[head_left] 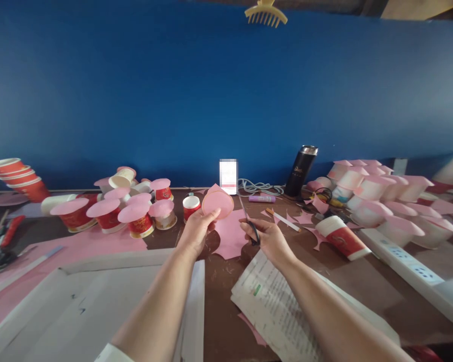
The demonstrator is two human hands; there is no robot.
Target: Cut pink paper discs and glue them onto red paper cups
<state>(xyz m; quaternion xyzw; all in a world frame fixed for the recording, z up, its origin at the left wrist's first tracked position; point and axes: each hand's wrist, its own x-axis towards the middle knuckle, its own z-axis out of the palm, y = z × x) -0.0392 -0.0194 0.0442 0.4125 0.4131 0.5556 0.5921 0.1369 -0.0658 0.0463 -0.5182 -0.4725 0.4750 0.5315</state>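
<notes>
L hand (197, 229) fingers pinch a pink paper disc (218, 203) above the bench (377, 286). R hand (268, 236) fingers grip scissors (248, 220). Pink sheet (231, 235) lies under. Paper cups (136, 217) w/ pink lids stand at left; contents hidden.

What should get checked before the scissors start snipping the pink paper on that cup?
1. Left hand grips the pink-topped paper cup: ok, fingers wrap its side.
2. Right hand holds the dark-handled metal scissors: ok, blades point up and away.
3. Blades clear of the left hand's fingers: ok, a gap shows between them.
4. Blades open or closed: cannot tell, too thin and blurred.
5. Loose pink paper sheet lies flat under the hands on the brown table: ok.
6. White pencil and pink paper scraps lie right of the scissors: ok, clear of the hands.
</notes>
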